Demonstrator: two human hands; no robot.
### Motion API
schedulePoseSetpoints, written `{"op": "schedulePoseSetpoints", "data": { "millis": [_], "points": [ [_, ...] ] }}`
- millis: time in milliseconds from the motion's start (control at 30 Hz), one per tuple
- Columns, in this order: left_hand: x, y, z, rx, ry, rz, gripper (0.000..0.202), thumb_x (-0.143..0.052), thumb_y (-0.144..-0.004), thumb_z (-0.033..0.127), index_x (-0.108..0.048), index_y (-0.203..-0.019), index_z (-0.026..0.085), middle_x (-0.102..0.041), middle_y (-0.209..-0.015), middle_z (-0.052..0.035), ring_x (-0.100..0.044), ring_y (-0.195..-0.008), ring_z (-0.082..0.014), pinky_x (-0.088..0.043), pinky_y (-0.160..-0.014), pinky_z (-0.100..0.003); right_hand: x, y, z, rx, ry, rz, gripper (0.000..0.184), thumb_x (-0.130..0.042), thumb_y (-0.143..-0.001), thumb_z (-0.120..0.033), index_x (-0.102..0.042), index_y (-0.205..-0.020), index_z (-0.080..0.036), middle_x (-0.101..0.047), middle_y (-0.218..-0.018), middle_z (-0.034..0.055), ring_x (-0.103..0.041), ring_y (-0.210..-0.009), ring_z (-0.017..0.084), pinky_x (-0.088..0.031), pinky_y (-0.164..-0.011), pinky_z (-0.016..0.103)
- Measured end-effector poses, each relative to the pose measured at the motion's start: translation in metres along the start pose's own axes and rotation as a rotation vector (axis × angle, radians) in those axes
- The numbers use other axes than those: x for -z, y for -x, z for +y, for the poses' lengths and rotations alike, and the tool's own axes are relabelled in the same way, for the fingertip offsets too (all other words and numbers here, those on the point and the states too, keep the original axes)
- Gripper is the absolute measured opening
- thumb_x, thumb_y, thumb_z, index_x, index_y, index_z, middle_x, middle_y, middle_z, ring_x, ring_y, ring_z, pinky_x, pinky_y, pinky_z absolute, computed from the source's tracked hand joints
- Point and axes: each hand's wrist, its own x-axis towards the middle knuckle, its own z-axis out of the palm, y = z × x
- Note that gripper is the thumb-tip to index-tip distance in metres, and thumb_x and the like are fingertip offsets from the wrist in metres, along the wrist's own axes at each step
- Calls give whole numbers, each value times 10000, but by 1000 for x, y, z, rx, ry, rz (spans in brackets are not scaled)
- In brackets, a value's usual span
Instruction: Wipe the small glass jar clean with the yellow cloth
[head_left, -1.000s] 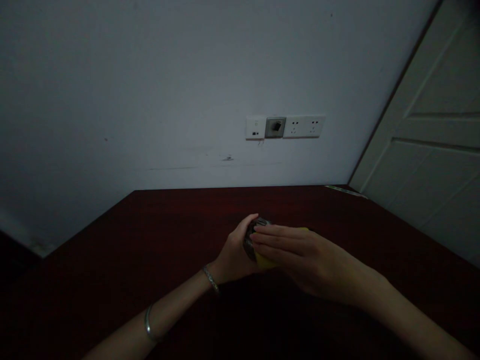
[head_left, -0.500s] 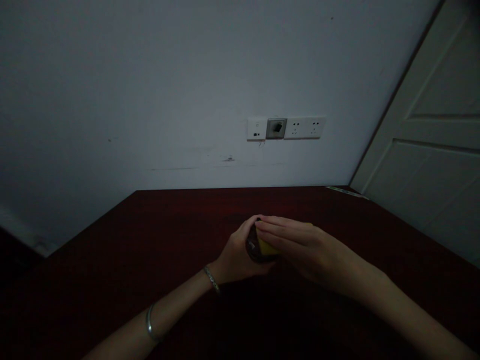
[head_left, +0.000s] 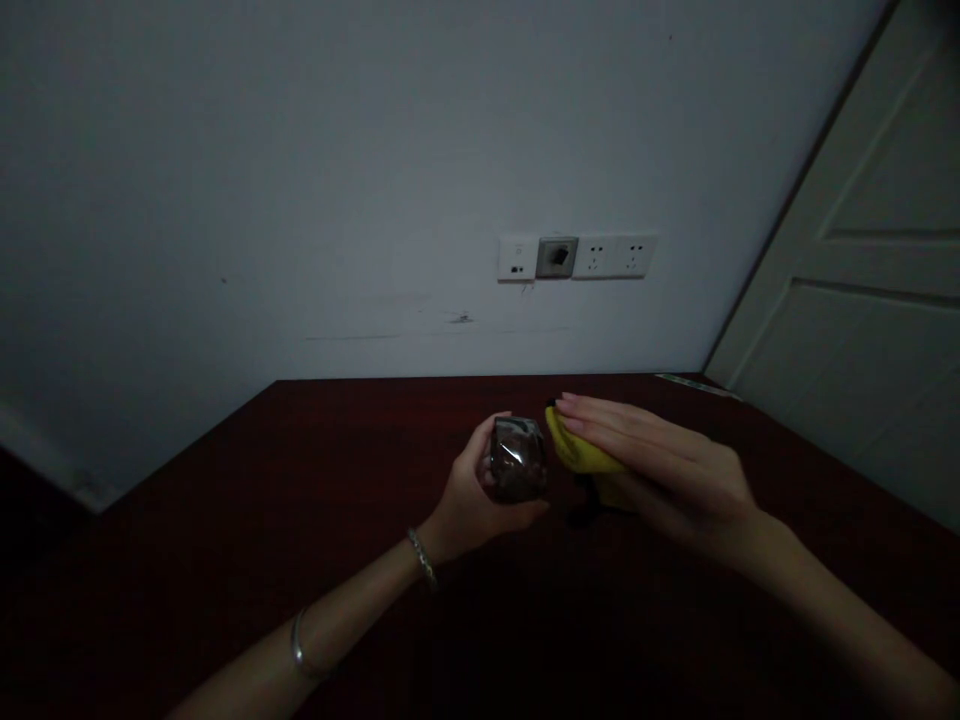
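My left hand [head_left: 469,500] is closed around a small dark, shiny object [head_left: 516,458] and holds it up above the dark red table [head_left: 300,480]. My right hand [head_left: 660,465] is just to the right of it, fingers stretched flat over a yellow cloth [head_left: 574,452] that it holds from above. A small gap separates the cloth from the shiny object. Two metal bracelets sit on my left wrist and forearm. What the dark object is cannot be made out in the dim light.
A white wall with a row of sockets [head_left: 577,257] stands behind the table. A white panelled door [head_left: 862,300] is at the right. A thin pale strip [head_left: 694,383] lies at the table's far right corner.
My right hand with the yellow cloth has lifted off the dark object and moved right and away, uncovering it. My left hand has stayed nearly in place.
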Motion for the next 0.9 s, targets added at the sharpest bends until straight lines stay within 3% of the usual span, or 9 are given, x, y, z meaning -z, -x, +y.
{"op": "schedulePoseSetpoints", "data": {
  "millis": [167,400,667,900],
  "points": [
    [-4,-1,4,-6,26,-9,803,-801,-551,236,-392,-1240,183,-608,-1158,-117,-619,-1034,-277,-567,-815,-399,-15,4,4,23,-46,-42,535,-462,-879,-38,-373,-1390,-172,-519,-1348,113,-427,-1297,223,-434,-1048,457],
    [-2,-6,-10,26,61,75,794,-827,-500,271,-443,-1188,169,-634,-1114,-114,-644,-972,-268,-566,-816,-389,-22,4,-3,78,14,-136,520,-432,-884,-28,-380,-1386,-154,-537,-1334,116,-409,-1308,218,-439,-1045,438],
    [-6,3,-5,-33,15,-47,815,-808,-554,267,-407,-1257,179,-584,-1221,-123,-594,-1086,-277,-531,-894,-395,-21,4,10,-3,-60,-27,511,-457,-900,-91,-371,-1393,-194,-548,-1323,113,-476,-1259,213,-457,-1025,434],
    [-5,0,-14,-41,-45,-3,801,-805,-562,248,-401,-1251,186,-592,-1213,-128,-610,-1070,-282,-549,-873,-399,-26,5,3,93,-28,-93,511,-425,-855,-11,-407,-1357,-103,-533,-1329,154,-378,-1328,216,-429,-1047,440]
  ]
}}
